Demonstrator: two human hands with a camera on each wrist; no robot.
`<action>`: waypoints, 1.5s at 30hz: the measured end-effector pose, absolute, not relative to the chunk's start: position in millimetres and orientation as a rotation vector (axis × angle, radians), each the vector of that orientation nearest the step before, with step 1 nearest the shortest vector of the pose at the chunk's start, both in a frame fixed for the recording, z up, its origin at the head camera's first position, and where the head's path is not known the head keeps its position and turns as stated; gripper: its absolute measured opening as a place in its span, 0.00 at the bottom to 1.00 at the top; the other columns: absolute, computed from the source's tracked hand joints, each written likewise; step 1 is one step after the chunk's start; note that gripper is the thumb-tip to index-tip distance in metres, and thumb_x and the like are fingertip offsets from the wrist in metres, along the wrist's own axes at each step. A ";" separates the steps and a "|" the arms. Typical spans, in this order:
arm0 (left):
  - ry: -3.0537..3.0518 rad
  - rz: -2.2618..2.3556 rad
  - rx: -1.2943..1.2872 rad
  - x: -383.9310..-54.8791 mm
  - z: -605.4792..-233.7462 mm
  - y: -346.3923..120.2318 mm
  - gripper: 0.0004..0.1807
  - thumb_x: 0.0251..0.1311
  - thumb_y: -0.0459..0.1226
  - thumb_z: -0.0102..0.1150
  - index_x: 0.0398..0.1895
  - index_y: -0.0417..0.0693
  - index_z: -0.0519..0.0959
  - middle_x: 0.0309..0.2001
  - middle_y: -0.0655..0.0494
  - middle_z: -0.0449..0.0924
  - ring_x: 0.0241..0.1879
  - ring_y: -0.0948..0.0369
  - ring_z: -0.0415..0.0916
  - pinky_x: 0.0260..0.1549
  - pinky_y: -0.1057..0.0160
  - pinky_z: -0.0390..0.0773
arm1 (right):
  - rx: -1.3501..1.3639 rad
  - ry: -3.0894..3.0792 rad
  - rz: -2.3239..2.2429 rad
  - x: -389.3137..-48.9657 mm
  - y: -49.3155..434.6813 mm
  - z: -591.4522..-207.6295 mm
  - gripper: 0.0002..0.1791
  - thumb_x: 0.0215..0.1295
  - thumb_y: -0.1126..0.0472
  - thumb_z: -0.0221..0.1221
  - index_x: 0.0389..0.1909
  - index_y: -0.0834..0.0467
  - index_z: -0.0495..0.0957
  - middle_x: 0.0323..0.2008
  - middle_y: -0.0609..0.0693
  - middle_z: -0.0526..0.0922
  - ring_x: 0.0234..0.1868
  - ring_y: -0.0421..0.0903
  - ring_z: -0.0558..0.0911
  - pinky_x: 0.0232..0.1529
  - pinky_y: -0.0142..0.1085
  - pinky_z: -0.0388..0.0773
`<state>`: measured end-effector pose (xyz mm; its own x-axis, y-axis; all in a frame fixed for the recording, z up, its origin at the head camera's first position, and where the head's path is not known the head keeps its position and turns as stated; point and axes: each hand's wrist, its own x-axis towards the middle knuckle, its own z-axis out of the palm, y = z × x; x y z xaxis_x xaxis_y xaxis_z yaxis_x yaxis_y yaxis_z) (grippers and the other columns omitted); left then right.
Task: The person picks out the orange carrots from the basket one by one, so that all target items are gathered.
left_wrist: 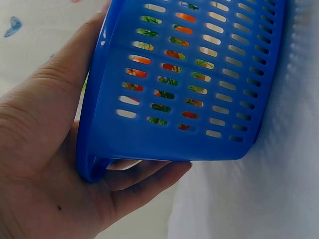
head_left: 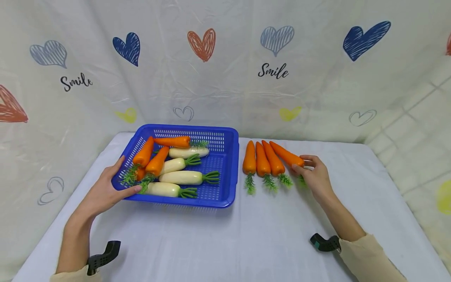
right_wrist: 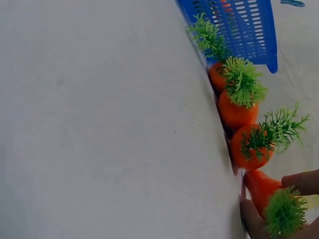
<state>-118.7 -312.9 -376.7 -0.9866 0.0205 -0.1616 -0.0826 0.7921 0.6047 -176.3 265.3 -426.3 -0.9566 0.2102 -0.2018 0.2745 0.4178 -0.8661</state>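
My left hand (head_left: 102,192) grips the left front corner of a blue plastic basket (head_left: 233,172), thumb along the front rim. In the left wrist view, the hand curls around the rim of its slotted wall (left_wrist: 149,144). White radishes (head_left: 181,178) with green stems and several orange carrots (head_left: 157,161) lie inside. Right of the basket, my right hand (head_left: 315,176) pinches the thick leafy end of a carrot (head_left: 286,154) between thumb and fingers. Its tip slants toward three carrots lined up beside it, the nearest being one carrot (head_left: 274,158); their leaves point toward me.
A white cloth (head_left: 211,246) covers the table. Behind it hangs a pale curtain (head_left: 225,86) printed with hearts and "Smile". Black curved devices stick out at my left wrist (head_left: 103,256) and right wrist (head_left: 325,243).
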 end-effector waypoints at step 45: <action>2.824 0.985 -0.058 -117.1 -376.5 -312.1 0.64 0.62 0.60 0.67 0.86 0.58 0.32 0.78 0.24 0.46 0.66 0.31 0.62 0.66 0.24 0.66 | 0.137 2.779 -1.436 -186.5 267.4 -415.4 0.36 0.74 0.53 0.61 0.74 0.69 0.63 0.70 0.71 0.67 0.68 0.66 0.71 0.61 0.43 0.79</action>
